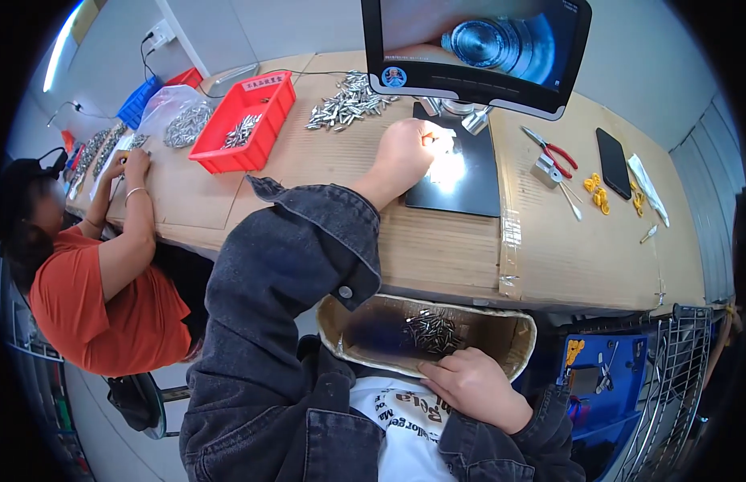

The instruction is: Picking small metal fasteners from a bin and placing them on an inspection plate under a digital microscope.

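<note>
My left hand is closed in a pinch in the bright light over a black base plate. The pinched piece is washed out by glare. On the screen above, a small round metal part appears enlarged, with skin beside it. My right hand lies with its fingers stretched out over the near rim of a cardboard box at my lap, holding nothing that I can see. Inside the box sits a heap of small metal parts.
Beyond my left hand lie a loose metal pile and a red bin of parts. Rightward are pliers, a metal block, cotton swabs, yellow finger cots and a phone. A person works at left.
</note>
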A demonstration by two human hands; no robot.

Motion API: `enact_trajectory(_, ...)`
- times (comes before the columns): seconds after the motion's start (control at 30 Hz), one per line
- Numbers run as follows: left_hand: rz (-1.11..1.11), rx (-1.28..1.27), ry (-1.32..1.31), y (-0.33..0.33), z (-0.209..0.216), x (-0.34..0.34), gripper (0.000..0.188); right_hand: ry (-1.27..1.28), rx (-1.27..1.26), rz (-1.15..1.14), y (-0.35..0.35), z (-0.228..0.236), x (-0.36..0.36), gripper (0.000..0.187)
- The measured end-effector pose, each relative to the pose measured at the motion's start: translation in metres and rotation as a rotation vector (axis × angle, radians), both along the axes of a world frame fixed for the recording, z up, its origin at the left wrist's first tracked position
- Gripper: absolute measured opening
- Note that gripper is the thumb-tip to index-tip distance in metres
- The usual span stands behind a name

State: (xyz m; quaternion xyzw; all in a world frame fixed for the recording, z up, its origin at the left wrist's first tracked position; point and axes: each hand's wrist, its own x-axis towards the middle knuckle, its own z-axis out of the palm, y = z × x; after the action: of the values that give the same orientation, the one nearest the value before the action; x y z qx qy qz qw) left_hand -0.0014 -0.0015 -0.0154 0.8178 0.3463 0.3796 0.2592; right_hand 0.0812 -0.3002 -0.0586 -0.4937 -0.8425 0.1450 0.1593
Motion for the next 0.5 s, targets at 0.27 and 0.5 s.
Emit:
enact_trajectory(0.27,-0.049,-0.111,-0.026,-0.019,0.013,-0.009,0.018,-0.028,-0.092,-0.003,0.004,0.011,-0.003,0.020)
enact_trajectory(0.5,-0.575,0.039,0.491,-0.127,0.031,-0.058,0.015,0.035,-0.116,-0.011,0.011,0.006,-0.002,0.023)
